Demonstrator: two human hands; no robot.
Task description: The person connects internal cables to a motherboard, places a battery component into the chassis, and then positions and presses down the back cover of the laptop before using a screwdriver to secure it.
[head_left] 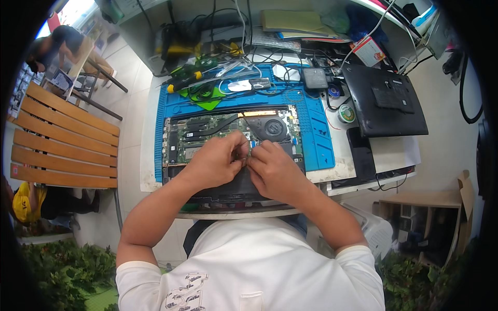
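An opened laptop (207, 126) lies on a blue work mat (320, 137), its green circuit board, dark heat pipe and round cooling fan (274, 127) exposed. My left hand (219, 159) is over the middle of the board, thumb and fingers curled together in a pinch. Close beside it, my right hand (272, 168) is closed too, its fingertips almost meeting those of the left near the board's lower edge. Whatever the fingertips hold is too small and too hidden to name. Below the hands extends the laptop's dark lower section (228, 189).
Screwdrivers (184, 83), cables and a green piece (210, 101) crowd the mat's far side. A black closed laptop (384, 101), solder-like spool (346, 113) and phone (362, 153) are on the right. A slatted wooden bench (65, 140) stands left; other people are beyond it.
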